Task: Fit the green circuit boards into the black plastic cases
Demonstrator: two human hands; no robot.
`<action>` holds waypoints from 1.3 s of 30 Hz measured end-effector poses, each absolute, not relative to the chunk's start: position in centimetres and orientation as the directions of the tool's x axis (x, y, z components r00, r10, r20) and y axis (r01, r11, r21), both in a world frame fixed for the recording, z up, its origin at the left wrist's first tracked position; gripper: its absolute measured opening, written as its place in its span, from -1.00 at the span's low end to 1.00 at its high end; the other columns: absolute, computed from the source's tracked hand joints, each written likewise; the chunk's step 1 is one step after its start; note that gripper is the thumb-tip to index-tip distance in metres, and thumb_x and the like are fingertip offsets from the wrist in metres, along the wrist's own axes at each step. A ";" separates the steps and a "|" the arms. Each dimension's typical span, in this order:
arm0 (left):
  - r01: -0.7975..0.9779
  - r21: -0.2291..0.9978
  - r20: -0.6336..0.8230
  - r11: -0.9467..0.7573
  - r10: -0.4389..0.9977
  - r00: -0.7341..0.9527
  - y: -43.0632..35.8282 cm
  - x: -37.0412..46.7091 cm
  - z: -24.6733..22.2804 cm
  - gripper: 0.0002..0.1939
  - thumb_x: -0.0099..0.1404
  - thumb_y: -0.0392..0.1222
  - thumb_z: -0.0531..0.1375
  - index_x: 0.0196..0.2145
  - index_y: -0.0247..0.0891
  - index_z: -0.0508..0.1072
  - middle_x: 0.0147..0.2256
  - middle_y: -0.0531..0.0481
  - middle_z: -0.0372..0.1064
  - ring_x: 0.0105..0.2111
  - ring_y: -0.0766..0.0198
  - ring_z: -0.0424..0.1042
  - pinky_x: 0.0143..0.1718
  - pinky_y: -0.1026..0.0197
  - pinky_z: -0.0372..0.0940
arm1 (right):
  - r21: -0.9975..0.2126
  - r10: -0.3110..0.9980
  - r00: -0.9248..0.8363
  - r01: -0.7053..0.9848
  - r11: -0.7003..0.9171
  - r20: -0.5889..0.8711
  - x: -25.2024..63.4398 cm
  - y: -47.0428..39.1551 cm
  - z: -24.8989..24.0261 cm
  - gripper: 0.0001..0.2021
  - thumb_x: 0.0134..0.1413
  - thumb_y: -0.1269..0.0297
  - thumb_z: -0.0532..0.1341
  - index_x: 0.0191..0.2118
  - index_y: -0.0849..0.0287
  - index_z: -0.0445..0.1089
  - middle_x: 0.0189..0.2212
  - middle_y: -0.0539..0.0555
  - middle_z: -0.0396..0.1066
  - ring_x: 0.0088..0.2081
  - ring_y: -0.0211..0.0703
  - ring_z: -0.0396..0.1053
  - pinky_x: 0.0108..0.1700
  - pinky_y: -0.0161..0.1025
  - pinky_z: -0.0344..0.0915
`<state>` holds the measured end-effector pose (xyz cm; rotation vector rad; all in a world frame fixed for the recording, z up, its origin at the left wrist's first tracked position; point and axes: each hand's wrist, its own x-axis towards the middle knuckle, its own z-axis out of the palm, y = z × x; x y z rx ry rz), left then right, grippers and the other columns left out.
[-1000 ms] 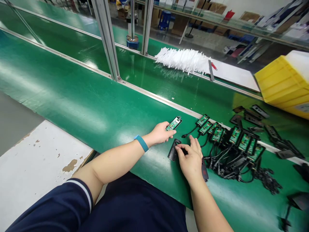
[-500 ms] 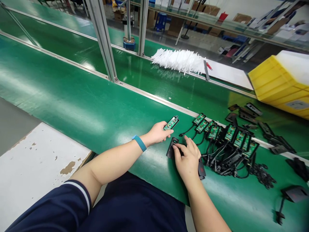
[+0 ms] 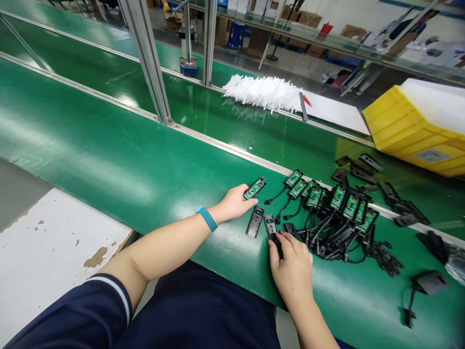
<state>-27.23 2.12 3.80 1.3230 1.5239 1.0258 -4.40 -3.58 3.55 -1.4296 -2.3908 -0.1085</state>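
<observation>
- Left hand (image 3: pixel 238 201): fingers closed round the lower end of a unit (image 3: pixel 255 188), a green board in an uncovered black case, held over the surface (image 3: pixel 203 174), left of the cabled units (image 3: pixel 339 198).
- Right hand (image 3: pixel 293 261): thumb and fingers narrowed on the lower end of a cover (image 3: pixel 270 225); whether it is lifted cannot be told.
- Second cover (image 3: pixel 255 222): lies between the hands, touched by neither.
- Handling, as judged: the unit is light and stiff, its exposed board fragile; the case's long edges offer the safest hold. The covers are probably light, rigid, smooth and somewhat slippery, best taken by their sides.
- Yellow bin (image 3: pixel 401 133): tilted, beyond the loose black parts (image 3: pixel 363 174); white material shows at its top, its other contents hidden.
</observation>
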 end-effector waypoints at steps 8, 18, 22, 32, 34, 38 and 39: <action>0.595 0.804 0.026 0.004 0.999 -0.042 1.1 -26.5 4.3 -0.59 0.05 -0.08 0.36 -0.21 -0.21 0.29 -0.40 0.06 0.42 -0.40 0.20 0.40 -0.40 0.24 0.21 | -0.067 0.852 -0.410 0.889 0.453 0.325 -5.0 -4.4 4.4 -0.76 0.17 0.19 0.17 -0.20 0.22 0.48 -0.05 0.22 0.38 -0.04 0.14 0.24 -0.11 -0.01 0.14; 0.733 0.680 0.035 -0.035 0.999 0.015 0.2 -26.0 5.0 -0.43 -0.01 0.11 0.37 -0.17 -0.19 0.24 -0.39 0.00 0.43 -0.35 0.11 0.46 -0.42 0.24 0.19 | -0.230 0.846 -0.366 0.850 0.473 0.388 -5.0 -5.4 4.7 -0.76 0.16 0.19 0.19 -0.12 0.20 0.43 -0.01 0.22 0.36 0.00 0.09 0.25 -0.03 0.01 0.17; 0.817 0.574 0.026 -0.048 0.999 0.040 0.0 -25.6 5.2 -0.39 -0.02 0.10 0.39 -0.14 -0.21 0.23 -0.37 -0.05 0.44 -0.33 0.05 0.46 -0.43 0.22 0.19 | -0.181 0.873 -0.283 0.908 0.377 0.398 -2.3 -4.7 3.7 -0.71 0.16 0.18 0.18 -0.07 0.22 0.41 0.01 0.27 0.35 -0.01 0.16 0.25 -0.04 0.09 0.21; 0.824 0.565 0.038 -0.043 0.999 0.026 -0.2 -26.2 5.1 -0.42 0.00 0.07 0.39 -0.17 -0.19 0.21 -0.35 -0.04 0.44 -0.35 0.09 0.46 -0.46 0.24 0.17 | -0.396 0.886 -0.293 0.812 0.428 0.359 -3.3 -4.4 3.2 -0.75 0.16 0.21 0.17 -0.08 0.20 0.35 -0.16 0.19 0.43 -0.13 0.01 0.34 -0.08 -0.02 0.31; 0.822 0.568 0.050 -0.052 0.998 0.028 -0.1 -26.3 5.1 -0.43 0.00 0.07 0.39 -0.17 -0.19 0.21 -0.35 -0.04 0.44 -0.35 0.09 0.46 -0.47 0.24 0.17 | -0.415 0.908 -0.237 0.829 0.375 0.346 -3.0 -4.0 3.0 -0.73 0.16 0.21 0.15 -0.07 0.21 0.36 -0.18 0.19 0.46 -0.18 0.00 0.37 -0.11 -0.04 0.33; 0.824 0.565 0.045 -0.049 0.999 0.029 0.0 -26.4 5.0 -0.44 0.01 0.08 0.38 -0.18 -0.19 0.21 -0.35 -0.03 0.44 -0.36 0.11 0.45 -0.47 0.24 0.17 | -0.466 0.939 -0.093 0.849 0.249 0.332 -1.6 -3.5 2.8 -0.73 0.17 0.30 0.09 -0.05 0.24 0.37 -0.27 0.15 0.49 -0.31 -0.08 0.42 -0.20 -0.12 0.36; 0.826 0.562 0.040 -0.042 0.999 0.024 0.0 -26.5 5.0 -0.44 0.01 0.08 0.38 -0.18 -0.19 0.21 -0.35 -0.03 0.44 -0.36 0.11 0.45 -0.47 0.24 0.17 | -0.450 0.932 -0.090 0.857 0.252 0.351 -1.2 -3.5 2.9 -0.74 0.16 0.31 0.10 -0.07 0.24 0.38 -0.26 0.16 0.49 -0.29 -0.07 0.42 -0.18 -0.11 0.36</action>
